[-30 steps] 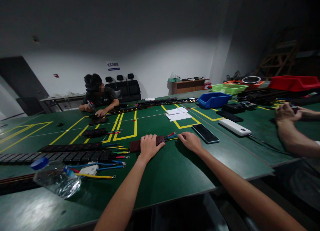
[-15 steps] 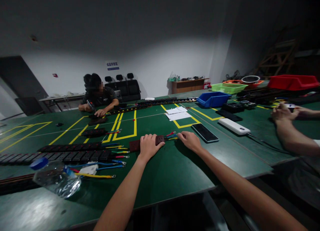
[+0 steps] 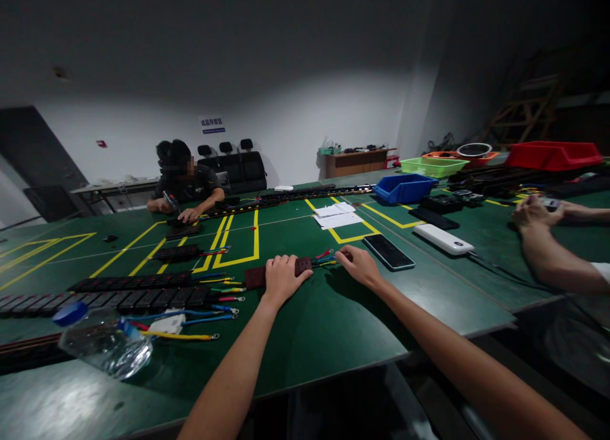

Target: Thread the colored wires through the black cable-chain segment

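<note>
A dark red-brown block (image 3: 255,277) with small holes in its top lies on the green table, with coloured wires (image 3: 325,258) coming out of its right end. My left hand (image 3: 283,276) is wrapped over the block's middle and hides part of it, thumb along the near side. At the wires' free ends, my right hand (image 3: 359,263) is closed in a pinch on a wire end, which the fingers partly cover. Metal ring lugs tip the red and blue wires. Right beside my right hand lies a phone (image 3: 389,252).
To the left lie long black segmented strips (image 3: 100,300) with lugged wires and a clear water bottle (image 3: 107,345). Papers (image 3: 338,218), a white power bank (image 3: 443,239) and a blue bin (image 3: 405,189) lie beyond. Other people work at far left (image 3: 185,186) and at right (image 3: 543,224).
The whole view has shifted very slightly. Both my hands keep nearly the same place on the block and at the wire ends.
</note>
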### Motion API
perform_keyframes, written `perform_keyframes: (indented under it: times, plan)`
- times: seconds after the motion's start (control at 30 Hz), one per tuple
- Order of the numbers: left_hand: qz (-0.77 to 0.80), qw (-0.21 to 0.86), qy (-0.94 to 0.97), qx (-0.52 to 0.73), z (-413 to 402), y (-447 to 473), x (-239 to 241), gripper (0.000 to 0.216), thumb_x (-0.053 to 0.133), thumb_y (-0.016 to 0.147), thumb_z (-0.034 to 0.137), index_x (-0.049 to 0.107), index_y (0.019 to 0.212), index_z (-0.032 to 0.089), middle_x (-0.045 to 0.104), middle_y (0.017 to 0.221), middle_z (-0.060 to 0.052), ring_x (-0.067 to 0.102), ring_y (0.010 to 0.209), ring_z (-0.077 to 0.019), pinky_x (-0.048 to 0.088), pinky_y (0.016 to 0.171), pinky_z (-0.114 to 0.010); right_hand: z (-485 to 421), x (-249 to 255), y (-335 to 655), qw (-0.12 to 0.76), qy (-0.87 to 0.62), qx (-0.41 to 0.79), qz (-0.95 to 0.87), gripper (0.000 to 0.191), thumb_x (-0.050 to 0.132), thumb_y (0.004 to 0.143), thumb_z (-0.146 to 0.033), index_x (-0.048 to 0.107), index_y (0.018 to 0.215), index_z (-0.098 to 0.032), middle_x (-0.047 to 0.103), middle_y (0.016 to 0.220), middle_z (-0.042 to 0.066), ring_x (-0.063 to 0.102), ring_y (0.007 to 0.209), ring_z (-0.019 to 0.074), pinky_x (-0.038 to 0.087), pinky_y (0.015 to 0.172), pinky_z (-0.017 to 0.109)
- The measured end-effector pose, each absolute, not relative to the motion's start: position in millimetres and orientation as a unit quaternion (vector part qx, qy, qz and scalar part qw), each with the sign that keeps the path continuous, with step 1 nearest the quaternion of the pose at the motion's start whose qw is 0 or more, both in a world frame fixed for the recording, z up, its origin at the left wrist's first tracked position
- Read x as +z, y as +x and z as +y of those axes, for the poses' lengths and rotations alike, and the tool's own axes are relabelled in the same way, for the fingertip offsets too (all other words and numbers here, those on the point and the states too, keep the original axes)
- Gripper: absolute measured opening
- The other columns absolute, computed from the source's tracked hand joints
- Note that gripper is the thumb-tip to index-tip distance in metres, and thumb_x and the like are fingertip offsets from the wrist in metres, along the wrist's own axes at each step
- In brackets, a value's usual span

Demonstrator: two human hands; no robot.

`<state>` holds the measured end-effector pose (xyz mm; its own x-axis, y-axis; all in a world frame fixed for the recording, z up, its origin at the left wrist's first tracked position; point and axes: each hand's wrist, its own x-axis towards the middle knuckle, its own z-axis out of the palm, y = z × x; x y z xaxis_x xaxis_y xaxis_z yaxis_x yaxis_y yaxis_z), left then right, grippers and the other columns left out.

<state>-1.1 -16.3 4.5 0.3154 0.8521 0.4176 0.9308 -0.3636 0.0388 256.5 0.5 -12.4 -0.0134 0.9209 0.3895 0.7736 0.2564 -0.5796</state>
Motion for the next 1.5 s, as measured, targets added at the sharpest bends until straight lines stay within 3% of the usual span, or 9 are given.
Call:
perform_keyframes:
  times: [0.1, 0.27, 0.37, 0.5, 0.67, 0.9, 1.13, 1.27, 1.5]
  plan:
    - [-0.555, 0.103, -0.804, -0.187, -16, -1, 4, 0.063, 0.044, 0.092, 0.075, 0.067, 0.111, 0.02, 0.07, 0.109, -0.011, 0.059, 0.1, -0.029, 0.039, 0.087, -0.043, 0, -13, 256, 0.339, -0.622, 0.085, -0.7, 0.031, 0.051, 0.097, -0.045, 0.073, 0.098, -0.023, 0.073, 0.086, 0.003, 0.064, 0.077, 0.0184, 0.035, 0.062, 0.027]
    - [-0.554, 0.098, -0.805, -0.187, -15, -1, 5, 0.064, 0.044, 0.092, 0.075, 0.067, 0.113, 0.019, 0.07, 0.109, -0.011, 0.06, 0.1, -0.0294, 0.039, 0.086, -0.042, 0, -17, 254, 0.276, -0.619, 0.069, -0.732, 0.042, 0.05, 0.098, -0.048, 0.066, 0.129, -0.025, 0.069, 0.094, 0.005, 0.061, 0.078, 0.0187, 0.033, 0.061, 0.027]
    - [-0.556, 0.101, -0.804, -0.186, -15, -1, 5, 0.063, 0.044, 0.092, 0.075, 0.067, 0.112, 0.02, 0.07, 0.108, -0.011, 0.06, 0.1, -0.0294, 0.039, 0.086, -0.042, 1, -19, 255, 0.278, -0.594, 0.073, -0.751, 0.043, 0.053, 0.097, -0.048, 0.063, 0.133, -0.026, 0.065, 0.096, 0.004, 0.06, 0.079, 0.0178, 0.034, 0.063, 0.027]
    - [-0.556, 0.108, -0.803, -0.183, -16, -1, 6, 0.063, 0.044, 0.092, 0.075, 0.067, 0.112, 0.02, 0.069, 0.108, -0.012, 0.06, 0.101, -0.0302, 0.038, 0.086, -0.043, 2, -19, 257, 0.319, -0.556, 0.084, -0.763, 0.035, 0.052, 0.098, -0.043, 0.064, 0.127, -0.027, 0.062, 0.095, 0.002, 0.059, 0.079, 0.0161, 0.038, 0.067, 0.026]
    - [-0.56, 0.105, -0.803, -0.176, -17, 0, 8, 0.063, 0.042, 0.092, 0.076, 0.067, 0.113, 0.021, 0.07, 0.109, -0.012, 0.059, 0.101, -0.0303, 0.038, 0.086, -0.042, -1, -17, 254, 0.305, -0.607, 0.064, -0.731, 0.034, 0.056, 0.096, -0.038, 0.066, 0.125, -0.025, 0.063, 0.094, 0.003, 0.059, 0.077, 0.0166, 0.035, 0.063, 0.026]
    - [-0.562, 0.102, -0.802, -0.174, -17, 0, 9, 0.065, 0.042, 0.092, 0.076, 0.067, 0.113, 0.021, 0.069, 0.109, -0.012, 0.059, 0.101, -0.0301, 0.039, 0.087, -0.043, 0, -13, 256, 0.321, -0.625, 0.073, -0.708, 0.023, 0.056, 0.095, -0.037, 0.073, 0.095, -0.022, 0.068, 0.093, 0.004, 0.06, 0.079, 0.0165, 0.036, 0.065, 0.026]
    - [-0.559, 0.084, -0.806, -0.177, -18, 1, 11, 0.064, 0.041, 0.093, 0.076, 0.067, 0.112, 0.021, 0.069, 0.11, -0.012, 0.06, 0.101, -0.0295, 0.04, 0.088, -0.042, 2, -16, 258, 0.301, -0.646, 0.061, -0.699, 0.031, 0.051, 0.097, -0.041, 0.076, 0.097, -0.022, 0.072, 0.097, 0.007, 0.064, 0.083, 0.0198, 0.035, 0.063, 0.027]
    - [-0.562, 0.081, -0.804, -0.175, -19, 0, 11, 0.064, 0.04, 0.093, 0.076, 0.066, 0.113, 0.021, 0.069, 0.111, -0.012, 0.059, 0.103, -0.0298, 0.04, 0.089, -0.043, 0, -13, 257, 0.246, -0.664, 0.062, -0.703, 0.038, 0.048, 0.099, -0.044, 0.076, 0.086, -0.022, 0.074, 0.091, 0.009, 0.065, 0.079, 0.0212, 0.033, 0.06, 0.027]
    - [-0.564, 0.102, -0.801, -0.175, -16, 0, 7, 0.065, 0.041, 0.092, 0.077, 0.067, 0.113, 0.021, 0.069, 0.109, -0.012, 0.059, 0.102, -0.0303, 0.039, 0.087, -0.042, 0, -10, 256, 0.257, -0.656, 0.068, -0.706, 0.044, 0.046, 0.099, -0.048, 0.074, 0.078, -0.022, 0.073, 0.082, 0.007, 0.064, 0.074, 0.0194, 0.031, 0.06, 0.027]
